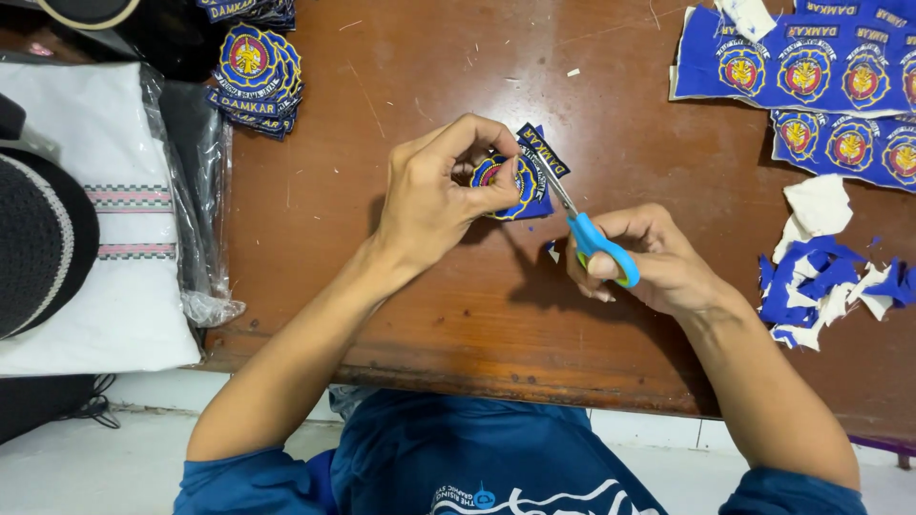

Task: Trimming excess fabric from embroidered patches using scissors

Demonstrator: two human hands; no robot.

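A stack of patches (256,72) sits at the counter's (401,286) far left corner, uncut sheets (811,67) at its far right corner, scraps (825,277) along the right edge, a folded cloth (105,219) off the left edge.

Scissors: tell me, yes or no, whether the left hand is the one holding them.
No, the blue-handled scissors sit in the right hand, while the left hand pinches the round blue patch.
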